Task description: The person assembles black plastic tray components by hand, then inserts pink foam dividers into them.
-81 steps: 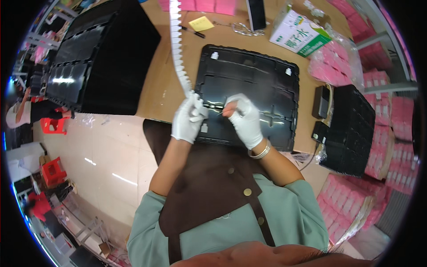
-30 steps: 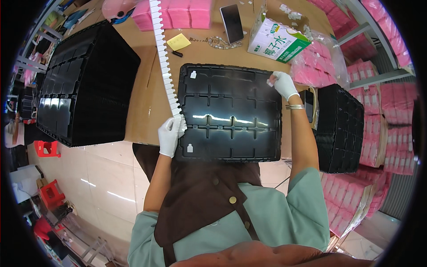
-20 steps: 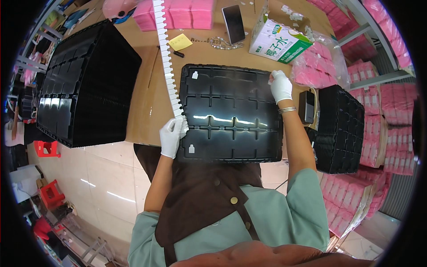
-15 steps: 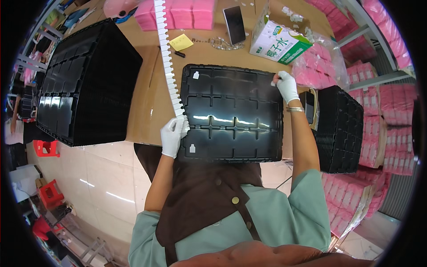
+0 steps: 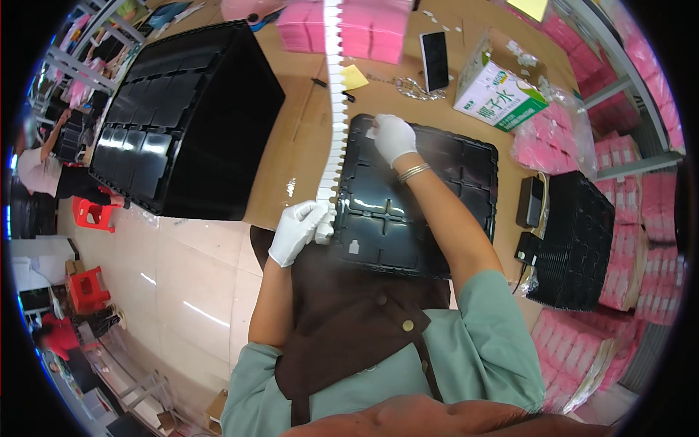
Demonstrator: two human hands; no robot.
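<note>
black moulded plastic, the compartment tray lies flat on the brown table directly in front of the person, its near edge overhanging toward the apron, so both hands can reach every pocket without leaning. a small white label already sits in a near pocket, and another small white piece shows at the far left corner. the right hand, in a white glove, is stretched to that far corner with fingers curled down onto the tray, apparently pressing the piece in place; exactly what it pinches is hidden under the fingers. the left hand, also gloved, is closed around the near end of a long white strip of labels, which runs away across the table just beside the tray's left edge, kept taut and close so the next label is within easy reach. a stack of black trays stands to the left, another black stack to the right beside a dark phone-like device. farther back lie a yellow note, a phone, a green and white carton and pink packets.
</note>
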